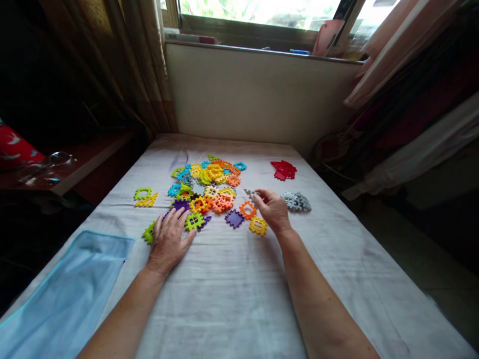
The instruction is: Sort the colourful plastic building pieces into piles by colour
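My right hand [273,209] pinches a grey toothed building piece [251,193] between thumb and fingers, above the sheet. My left hand [170,238] lies with its fingers spread at the near left edge of a mixed-colour heap of interlocking plastic pieces [213,174]. A green window piece [194,221] is beside its fingertips, and another green piece [148,233] shows to its left. Near my right hand lie a purple square [234,218], an orange frame [247,210] and a yellow window piece [258,226]. To its right is a pile of grey pieces [295,201].
Red pieces [283,169] form a pile at the back right. A green frame [142,193] and a yellow piece [147,201] lie at the left. Blue cloth [75,284] covers the near left corner. Glasses [60,158] rest on a side table; clothes hang at the right.
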Tool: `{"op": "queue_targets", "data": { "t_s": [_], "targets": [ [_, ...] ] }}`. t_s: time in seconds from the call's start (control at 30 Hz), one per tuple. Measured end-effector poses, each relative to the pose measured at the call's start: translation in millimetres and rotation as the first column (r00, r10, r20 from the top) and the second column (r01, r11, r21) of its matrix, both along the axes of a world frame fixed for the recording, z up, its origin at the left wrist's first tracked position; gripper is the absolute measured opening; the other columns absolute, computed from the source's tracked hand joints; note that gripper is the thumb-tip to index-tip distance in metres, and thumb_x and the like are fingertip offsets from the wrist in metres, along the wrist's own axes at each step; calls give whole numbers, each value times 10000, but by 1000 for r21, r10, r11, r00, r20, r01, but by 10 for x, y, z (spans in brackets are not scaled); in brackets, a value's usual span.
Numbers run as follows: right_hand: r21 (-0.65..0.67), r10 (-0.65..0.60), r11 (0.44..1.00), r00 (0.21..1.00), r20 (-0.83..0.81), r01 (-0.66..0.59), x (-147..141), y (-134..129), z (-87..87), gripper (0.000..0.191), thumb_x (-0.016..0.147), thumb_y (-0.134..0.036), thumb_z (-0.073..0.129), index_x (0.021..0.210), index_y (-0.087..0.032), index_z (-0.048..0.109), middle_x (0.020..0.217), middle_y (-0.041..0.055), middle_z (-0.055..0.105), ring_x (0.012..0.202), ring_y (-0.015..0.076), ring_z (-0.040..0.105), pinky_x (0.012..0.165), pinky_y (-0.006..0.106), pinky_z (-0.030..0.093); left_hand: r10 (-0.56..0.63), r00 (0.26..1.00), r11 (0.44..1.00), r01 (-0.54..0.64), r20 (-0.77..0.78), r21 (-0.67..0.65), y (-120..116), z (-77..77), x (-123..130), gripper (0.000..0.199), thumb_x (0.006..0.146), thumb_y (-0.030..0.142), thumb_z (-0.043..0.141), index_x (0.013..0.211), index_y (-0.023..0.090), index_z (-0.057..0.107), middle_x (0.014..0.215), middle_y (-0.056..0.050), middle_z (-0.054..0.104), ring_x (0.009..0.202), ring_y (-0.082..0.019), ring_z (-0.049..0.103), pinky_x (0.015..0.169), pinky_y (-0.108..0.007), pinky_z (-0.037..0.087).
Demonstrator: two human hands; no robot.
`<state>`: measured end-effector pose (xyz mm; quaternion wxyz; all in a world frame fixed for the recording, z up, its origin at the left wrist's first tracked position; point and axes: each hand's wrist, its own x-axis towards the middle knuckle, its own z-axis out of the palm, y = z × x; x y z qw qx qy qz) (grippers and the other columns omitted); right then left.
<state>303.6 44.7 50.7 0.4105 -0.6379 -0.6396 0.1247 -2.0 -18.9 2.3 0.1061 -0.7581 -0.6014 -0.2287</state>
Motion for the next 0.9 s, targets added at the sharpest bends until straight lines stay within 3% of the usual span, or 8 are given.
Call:
{"op": "queue_targets", "data": {
  "t_s": [0.17, 0.33, 0.43, 0.63, 0.9],
  "targets": [
    [-212, -149, 969, 984, -97, 125, 799, 98, -68, 307, 802, -380, 594, 969, -177, 752, 722, 32, 732, 599, 145, 619, 557, 245, 438, -6, 1000, 1000, 6, -4, -9, 2, 12, 5, 536, 925, 450, 454, 1366, 162, 548, 1415, -157, 580, 1364, -320, 477, 1178, -533, 261],
    [-216, -182, 958, 982, 52, 190, 1261, 47, -143, 223, 774, -285, 613, 894, -189, 774, 718, 38, 739, 597, 162, 620, 582, 276, 466, -9, 1000, 1000, 9, -1, 10, 9, 1, -3, 536, 923, 455, 454, 1364, 167, 552, 1409, -150, 587, 1354, -322, 486, 1174, -528, 266],
    [-259, -220, 930, 959, 178, 262, 1314, 22, -136, 251, 779, -190, 575, 910, -201, 789, 783, 44, 757, 668, 189, 654, 661, 312, 506, -12, 1000, 1000, 12, 6, 14, 11, -4, -10, 539, 923, 456, 454, 1368, 168, 549, 1411, -149, 586, 1351, -322, 489, 1171, -528, 267],
    [-316, -208, 891, 912, 354, 325, 1228, -4, -51, 360, 860, -162, 506, 1104, -211, 767, 1128, 77, 745, 1028, 232, 680, 894, 322, 508, -14, 1000, 1000, 14, -4, 9, 17, 1, -17, 545, 921, 464, 452, 1355, 152, 562, 1413, -162, 581, 1353, -326, 488, 1165, -531, 273],
    [-241, -294, 860, 823, 485, 449, 1088, -36, -4, 351, 873, -211, 543, 1157, -248, 745, 1164, 103, 701, 1063, 258, 648, 870, 342, 509, -22, 1000, 999, 22, 2, 29, 18, -26, -24, 540, 922, 447, 459, 1367, 156, 551, 1409, -162, 584, 1355, -324, 488, 1165, -537, 276]
  ]
}}
